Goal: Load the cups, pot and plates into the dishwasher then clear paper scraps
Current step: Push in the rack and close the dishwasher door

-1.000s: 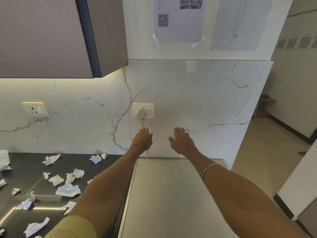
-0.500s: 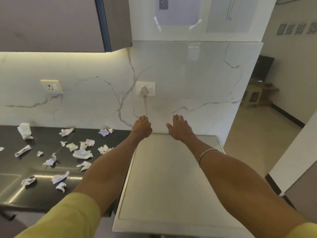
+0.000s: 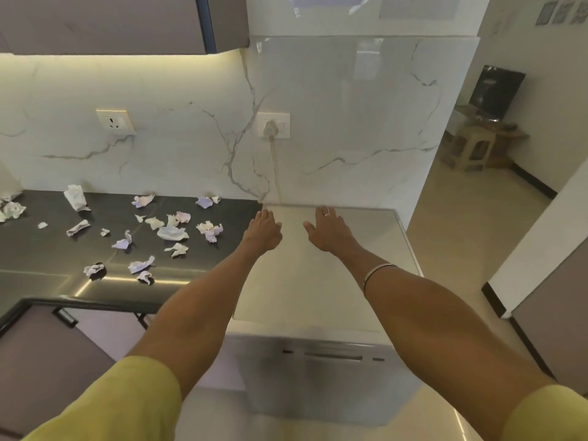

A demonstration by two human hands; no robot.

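Over dishwasher [image 3: 318, 281] top: left hand [image 3: 262, 233], right hand [image 3: 327, 232] outstretched, fingers relaxed, holding nothing.

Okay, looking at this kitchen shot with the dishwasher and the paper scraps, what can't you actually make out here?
- Dishwasher interior: head view, door shut, so any cups, pot or plates cannot be seen.
- Left hand and right hand palms: turned away; contact with the dishwasher top cannot be told.
- Paper scraps: any print too small; more are cut by the left edge.
- Wall sheets: cropped by the top edge.
- Dishwasher panel marks: blurred.
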